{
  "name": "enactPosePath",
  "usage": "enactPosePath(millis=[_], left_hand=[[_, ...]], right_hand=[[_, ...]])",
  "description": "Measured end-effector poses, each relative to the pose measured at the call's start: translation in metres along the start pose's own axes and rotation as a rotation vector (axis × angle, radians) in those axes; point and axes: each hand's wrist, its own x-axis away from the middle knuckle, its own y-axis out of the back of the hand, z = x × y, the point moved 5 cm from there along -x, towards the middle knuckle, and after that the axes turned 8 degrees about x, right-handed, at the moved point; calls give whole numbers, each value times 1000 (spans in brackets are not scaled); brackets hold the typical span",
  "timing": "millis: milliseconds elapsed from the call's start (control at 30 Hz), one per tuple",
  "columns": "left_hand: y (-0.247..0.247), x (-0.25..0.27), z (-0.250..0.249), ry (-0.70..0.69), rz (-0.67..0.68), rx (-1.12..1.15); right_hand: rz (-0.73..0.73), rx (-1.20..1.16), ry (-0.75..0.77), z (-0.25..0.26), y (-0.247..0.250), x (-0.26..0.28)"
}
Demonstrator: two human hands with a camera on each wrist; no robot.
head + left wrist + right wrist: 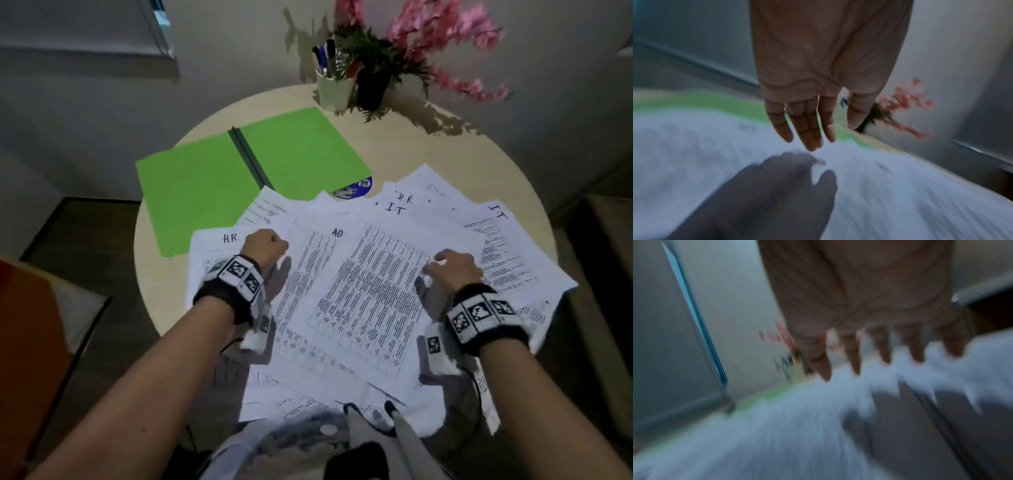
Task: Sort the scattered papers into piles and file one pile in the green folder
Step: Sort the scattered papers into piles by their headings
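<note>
Several printed sheets lie overlapping on the round beige table (507, 164). One marked "AD" (356, 291) lies on top in the middle, one marked "H.R." (219, 246) to its left, and others marked "I.T" (496, 219) to the right. The green folder (239, 171) lies open and flat at the back left, its near corner under the sheets. My left hand (265, 246) hovers over the left sheets (694, 154), fingers (812, 129) straight and pointing down, holding nothing. My right hand (448, 267) has its fingers (885, 352) spread, tips at the blurred sheets (797, 426) on the right.
A pale cup of pens (334, 89) and a black pot (373, 85) with pink flowers (455, 41) stand at the table's far edge. A blue round disc (354, 188) peeks out between folder and papers. An orange chair (27, 342) stands at the left.
</note>
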Motion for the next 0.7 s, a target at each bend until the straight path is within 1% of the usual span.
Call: enactPosePath(millis=[33,100,133,233,300,367,433,500,533,600,633,667,700], left_hand=[[-17,1,-1,22,66,-19],[-48,2,-4,49,168,-79],[-65,8,-9,60,229,-95],[-99,9,-19,46,307,-84],[-111,16,-30,-33,294,-127],[-118,26,-44,-169,261,-122],[-115,37,-53,-310,277,-95],[-105,43,-53,-374,291,-76],[-99,43,-50,-367,288,-41],[-87,36,-36,-282,267,61],[-81,32,-28,-224,256,68],[-75,29,-21,-174,233,52],[-68,25,-13,-119,189,13]], right_hand=[[40,39,-75,-4,-12,4],[73,52,-130,-9,-30,10],[77,47,-123,-10,-38,14],[66,-10,-116,-8,-43,14],[44,-89,-127,-8,-44,12],[-5,-226,-180,-13,-45,10],[-106,-426,-236,-21,-39,9],[-183,-642,-281,-27,-37,9],[-182,-739,-303,-29,-37,11],[-94,-913,-320,-27,-39,14],[-23,-918,-307,-23,-39,16],[47,-869,-291,-18,-41,19],[86,-810,-271,-13,-41,23]])
